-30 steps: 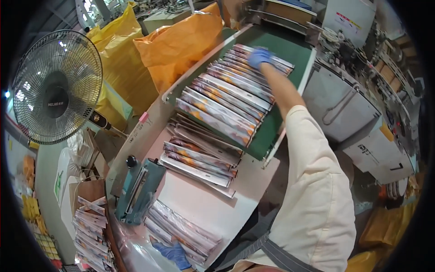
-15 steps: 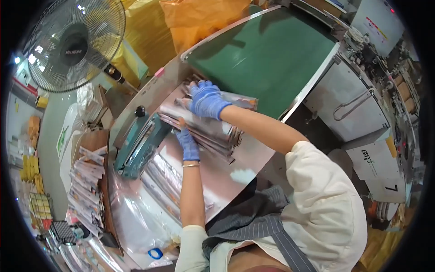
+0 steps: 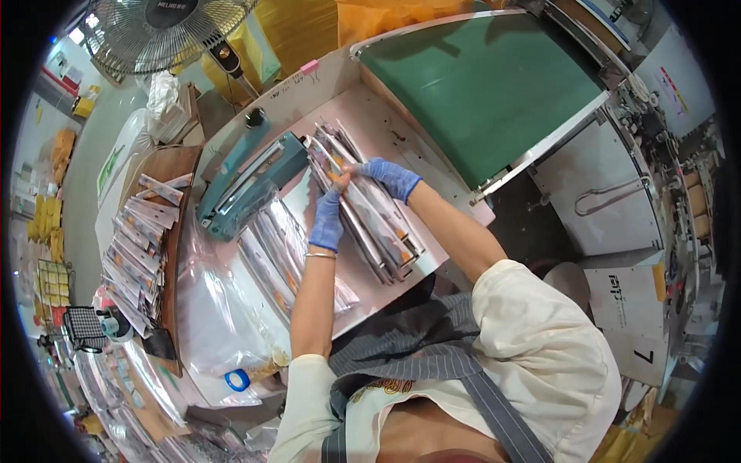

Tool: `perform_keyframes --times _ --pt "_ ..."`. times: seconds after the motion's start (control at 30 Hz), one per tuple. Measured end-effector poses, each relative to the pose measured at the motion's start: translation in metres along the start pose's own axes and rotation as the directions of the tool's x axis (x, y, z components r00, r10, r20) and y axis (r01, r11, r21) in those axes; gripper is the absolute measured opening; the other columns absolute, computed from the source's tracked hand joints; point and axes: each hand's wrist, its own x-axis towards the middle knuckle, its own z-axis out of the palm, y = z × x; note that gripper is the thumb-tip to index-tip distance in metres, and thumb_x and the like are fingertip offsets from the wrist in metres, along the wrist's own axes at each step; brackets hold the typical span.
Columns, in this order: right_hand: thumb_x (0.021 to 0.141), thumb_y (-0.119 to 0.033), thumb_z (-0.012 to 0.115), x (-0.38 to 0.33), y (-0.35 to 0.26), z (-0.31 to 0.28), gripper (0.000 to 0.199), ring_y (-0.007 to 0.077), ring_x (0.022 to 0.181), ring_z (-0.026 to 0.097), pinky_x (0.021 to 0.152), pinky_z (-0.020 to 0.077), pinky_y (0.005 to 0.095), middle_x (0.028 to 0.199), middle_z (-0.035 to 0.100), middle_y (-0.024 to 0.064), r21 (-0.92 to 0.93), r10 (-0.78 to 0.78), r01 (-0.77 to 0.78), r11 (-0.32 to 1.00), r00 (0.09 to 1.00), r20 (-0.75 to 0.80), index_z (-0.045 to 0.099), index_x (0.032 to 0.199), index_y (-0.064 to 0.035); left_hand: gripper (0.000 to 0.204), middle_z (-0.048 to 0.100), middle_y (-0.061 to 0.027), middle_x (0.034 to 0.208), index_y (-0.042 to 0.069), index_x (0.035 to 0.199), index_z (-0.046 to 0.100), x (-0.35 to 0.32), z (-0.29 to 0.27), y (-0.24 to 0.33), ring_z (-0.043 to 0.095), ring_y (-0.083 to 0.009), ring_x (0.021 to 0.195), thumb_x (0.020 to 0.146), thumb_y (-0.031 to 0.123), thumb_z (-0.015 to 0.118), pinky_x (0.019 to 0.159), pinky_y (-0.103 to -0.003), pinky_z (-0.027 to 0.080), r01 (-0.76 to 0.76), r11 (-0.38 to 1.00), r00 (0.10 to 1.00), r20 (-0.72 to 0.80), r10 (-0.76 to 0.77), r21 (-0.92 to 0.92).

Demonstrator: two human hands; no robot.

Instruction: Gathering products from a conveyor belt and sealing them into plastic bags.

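Observation:
A stack of long, flat, shiny packets (image 3: 372, 220) lies slanting across the pale worktable in front of me. My left hand (image 3: 329, 217), in a blue fingerless glove, grips the stack's left side, its thumb up near the top packet. From the right, my right hand (image 3: 388, 179), gloved the same way, closes on the stack's upper part with fingertips at the edge. The two hands nearly meet over the packets; the fingers underneath are hidden. Beside my left hand stands a teal bar-shaped sealer (image 3: 255, 185). More clear-wrapped packets (image 3: 270, 258) lie between it and my left forearm.
A green conveyor belt (image 3: 478, 92) runs at the far right. Several packets (image 3: 139, 255) are heaped on a brown board at left. Clear plastic bags (image 3: 224, 309) and a blue tape roll (image 3: 237, 380) lie nearer. A fan (image 3: 174, 11) stands at the back left.
My right hand has come from the far end of the stack to its right side. The packets have been drawn together and turned more lengthwise, away from the belt. The view has shifted.

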Motion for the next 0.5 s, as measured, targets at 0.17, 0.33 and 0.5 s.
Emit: perform_keyframes --times 0.17,0.33,0.5 --pt "0.066 -0.017 0.073 -0.037 -0.032 0.063 0.068 0.016 0.1 0.051 0.088 0.0411 0.0275 0.11 0.053 0.0085 0.04 -0.614 0.629 0.777 0.742 0.27 0.042 0.124 -0.0021 0.058 0.053 -0.0038 0.104 0.005 0.12 0.045 -0.038 -0.037 0.049 0.054 -0.0128 0.086 0.069 0.005 0.072 0.072 -0.024 0.047 -0.162 0.863 0.984 0.018 0.175 0.479" --pt "0.042 -0.03 0.089 -0.08 -0.066 0.089 0.127 0.0211 0.121 0.035 0.102 0.0279 0.0304 0.135 0.032 0.0132 -0.394 -0.785 0.828 0.398 0.53 0.321 0.012 0.138 0.0026 0.084 0.044 -0.0109 0.123 0.0 0.128 0.035 -0.048 -0.082 0.093 0.044 -0.0216 0.11 0.065 0.035 0.078 0.095 -0.038 0.036 -0.714 0.369 0.69 0.508 0.515 0.595" --pt "0.041 -0.034 0.09 -0.086 -0.055 0.088 0.13 0.0206 0.123 0.033 0.102 0.027 0.0313 0.137 0.03 0.0132 -0.24 -0.841 0.937 0.254 0.336 0.423 0.01 0.139 -0.001 0.095 0.036 -0.0138 0.132 0.001 0.134 0.026 -0.081 -0.009 0.101 0.04 -0.0239 0.116 0.065 0.044 0.075 0.098 -0.038 0.032 -0.784 0.242 0.6 0.597 0.532 0.572"
